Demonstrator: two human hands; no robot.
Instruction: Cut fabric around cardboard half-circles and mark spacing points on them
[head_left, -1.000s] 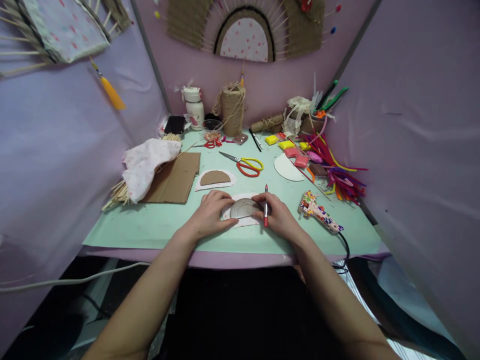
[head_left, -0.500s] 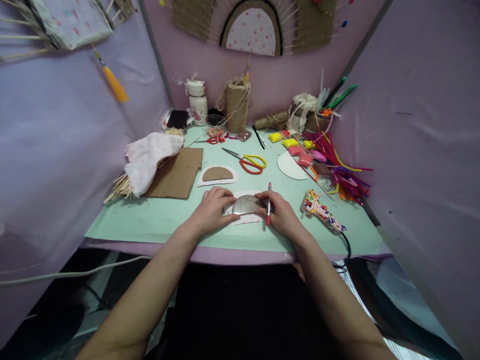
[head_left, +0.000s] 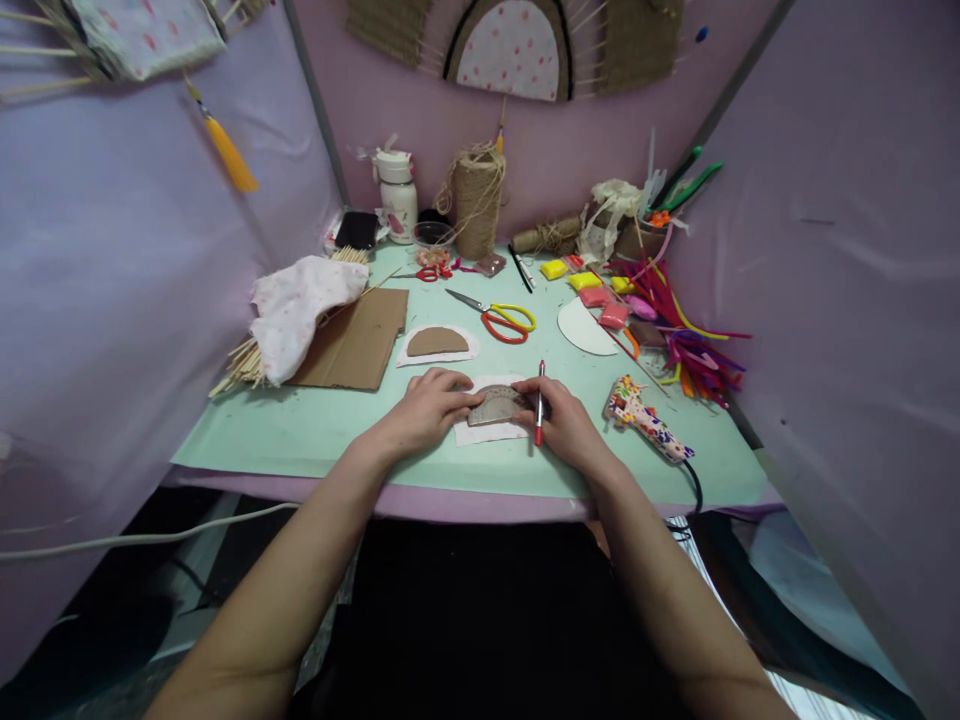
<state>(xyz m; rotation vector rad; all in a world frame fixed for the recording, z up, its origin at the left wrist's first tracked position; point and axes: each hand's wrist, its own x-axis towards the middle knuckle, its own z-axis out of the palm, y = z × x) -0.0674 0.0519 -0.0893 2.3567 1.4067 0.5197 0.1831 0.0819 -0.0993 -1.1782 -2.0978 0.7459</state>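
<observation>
A clear half-round protractor (head_left: 496, 406) lies over a white piece of cloth (head_left: 480, 434) near the table's front. My left hand (head_left: 431, 410) grips the protractor's left end between thumb and fingers. At its other end, my right hand (head_left: 561, 420) has thumb and fingertips on the protractor. A red-and-silver pen (head_left: 540, 400) is tucked upright between the right hand's fingers. Just behind, a brown cardboard half circle (head_left: 436, 341) rests on a larger white cloth half circle (head_left: 470, 349).
Scissors (head_left: 504, 322) with red and yellow handles lie behind my hands. To the right are a speckled glue gun (head_left: 645, 415) with a black cord, a white half circle (head_left: 581, 330) and pipe cleaners (head_left: 701, 365). Cardboard (head_left: 352, 350) and cloth (head_left: 300, 305) lie left; a twine spool (head_left: 477, 205) stands behind.
The left thumb has shifted up onto the protractor's left end, and the protractor has tilted slightly. The right hand keeps its hold with the pen. The whole view has shifted a little.
</observation>
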